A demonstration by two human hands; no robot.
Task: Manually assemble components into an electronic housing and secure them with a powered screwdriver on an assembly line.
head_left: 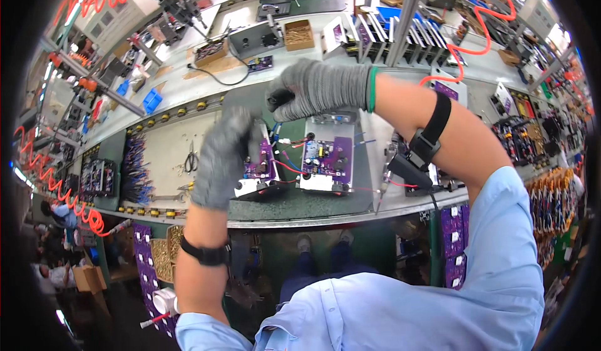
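Both my hands wear grey knit gloves. My left hand (224,157) is over the left edge of a metal unit with a purple circuit board (266,157); its fingers are smeared by motion, and it covers part of that unit. Above and beyond the units, my right hand (316,89) is raised with fingers curled inward around something dark that I cannot make out. A second purple circuit board (327,160) lies on a silver metal plate (313,182), to the right of the first. Red, blue and white wires (291,143) run between the two units.
Scissors (190,158) and a bundle of blue wires (134,169) lie at left. A power screwdriver (407,166) rests at right. Across the bench are a box of screws (298,35), a black cable (219,82) and a row of upright panels (400,38). A metal post (408,19) stands there.
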